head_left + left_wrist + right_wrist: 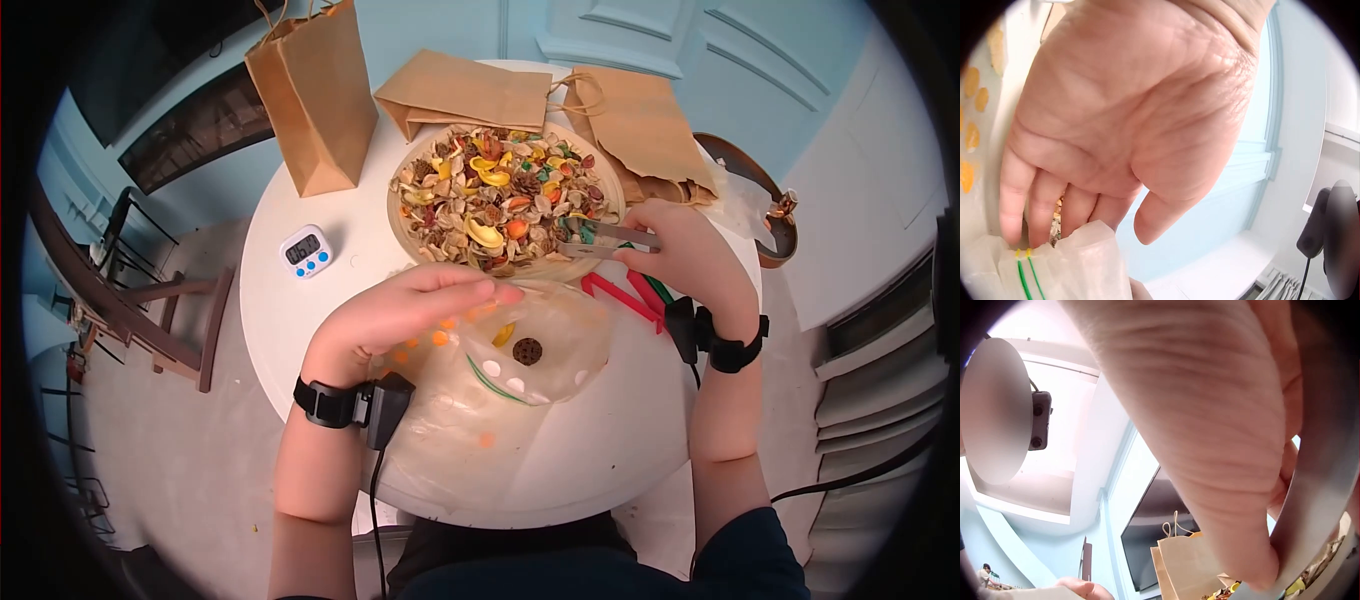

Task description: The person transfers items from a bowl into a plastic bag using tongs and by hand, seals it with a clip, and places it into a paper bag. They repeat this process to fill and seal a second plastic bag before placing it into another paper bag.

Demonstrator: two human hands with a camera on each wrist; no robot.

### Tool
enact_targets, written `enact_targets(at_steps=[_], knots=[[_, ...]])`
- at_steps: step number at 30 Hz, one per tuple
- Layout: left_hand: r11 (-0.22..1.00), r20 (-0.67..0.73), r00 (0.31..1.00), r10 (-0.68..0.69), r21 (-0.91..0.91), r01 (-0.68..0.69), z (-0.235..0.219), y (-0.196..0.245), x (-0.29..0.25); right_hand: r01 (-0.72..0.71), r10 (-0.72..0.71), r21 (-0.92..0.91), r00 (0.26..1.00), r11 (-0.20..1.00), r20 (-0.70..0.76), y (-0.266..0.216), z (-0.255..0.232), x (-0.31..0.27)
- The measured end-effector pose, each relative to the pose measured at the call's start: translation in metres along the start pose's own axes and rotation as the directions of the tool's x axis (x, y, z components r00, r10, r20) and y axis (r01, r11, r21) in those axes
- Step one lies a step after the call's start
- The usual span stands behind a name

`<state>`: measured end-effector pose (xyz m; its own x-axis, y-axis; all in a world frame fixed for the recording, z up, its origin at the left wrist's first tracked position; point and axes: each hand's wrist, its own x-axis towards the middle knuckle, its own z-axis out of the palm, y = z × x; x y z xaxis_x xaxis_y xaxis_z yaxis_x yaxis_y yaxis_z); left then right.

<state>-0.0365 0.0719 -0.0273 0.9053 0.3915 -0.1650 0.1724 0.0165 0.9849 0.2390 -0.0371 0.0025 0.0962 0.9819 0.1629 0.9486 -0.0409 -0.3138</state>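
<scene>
My right hand (685,250) holds metal tongs (622,234), pinched between thumb and fingers. Their tips reach into the right side of a wide bowl (400,225) heaped with potpourri (500,200): dried petals, cones and yellow, orange and green pieces. The tongs' arms stand apart, close over green pieces. My left hand (415,305) stretches over a clear zip bag (450,420) with a green seal line. Its fingers are nearly straight, fingertips at the bag's mouth (1085,256) and partly hidden behind it. A dark round pod (527,350) and a yellow piece (504,334) show in the bag.
A white timer (305,250) stands left of the bowl. Brown paper bags (318,110) stand and lie along the back of the round white table (290,350). Red tongs (625,305) lie beneath the right hand. Black cables hang from both wrist cameras.
</scene>
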Motion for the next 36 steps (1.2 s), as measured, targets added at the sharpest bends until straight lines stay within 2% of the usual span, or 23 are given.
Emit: enact_targets(at_steps=[4, 8, 10, 14, 16, 18, 22, 24, 27, 36], knots=[[0.993, 0.028, 0.999, -0.035, 0.111, 0.032, 0.005, 0.009, 0.007, 0.033, -0.030, 0.058, 0.998, 0.998, -0.049, 0.007, 0.006, 0.000], [0.993, 0.033, 0.997, 0.070, 0.097, -0.073, 0.011, -0.012, 0.008, 0.071, -0.069, 0.044, 0.996, 0.996, -0.054, 0.009, 0.006, 0.001], [0.995, -0.016, 0.998, 0.069, 0.075, -0.067, 0.013, -0.020, 0.008, 0.083, -0.080, 0.038, 0.994, 0.996, -0.075, 0.013, 0.010, 0.002], [0.998, 0.008, 0.998, 0.055, 0.018, -0.055, 0.006, -0.025, 0.009, 0.107, -0.101, 0.045, 0.989, 0.993, -0.112, 0.013, 0.008, 0.001], [0.999, 0.026, 0.999, 0.031, -0.018, -0.031, 0.006, -0.022, 0.007, 0.054, -0.051, 0.028, 0.993, 0.998, -0.105, 0.008, 0.000, -0.001], [1.000, 0.023, 1.000, 0.019, -0.003, -0.019, 0.006, -0.022, 0.005, 0.103, -0.093, 0.048, 0.980, 0.993, -0.178, 0.007, -0.007, -0.002], [1.000, 0.010, 1.000, 0.009, -0.025, -0.008, 0.004, -0.025, 0.004, 0.112, -0.117, -0.033, 0.972, 0.993, -0.205, -0.003, -0.011, 0.007], [0.999, 0.017, 1.000, -0.005, -0.038, 0.006, 0.001, -0.028, 0.006, 0.258, -0.269, -0.078, 0.937, 0.963, -0.221, -0.006, -0.004, 0.013], [0.998, 0.036, 0.999, -0.018, -0.058, 0.020, -0.001, -0.030, 0.007, 0.273, -0.287, -0.117, 0.949, 0.955, -0.127, -0.008, 0.008, 0.017], [0.994, 0.043, 0.993, -0.107, -0.021, 0.108, -0.001, -0.018, 0.006, 0.271, -0.277, -0.060, 0.952, 0.961, -0.127, -0.003, 0.029, 0.023]])
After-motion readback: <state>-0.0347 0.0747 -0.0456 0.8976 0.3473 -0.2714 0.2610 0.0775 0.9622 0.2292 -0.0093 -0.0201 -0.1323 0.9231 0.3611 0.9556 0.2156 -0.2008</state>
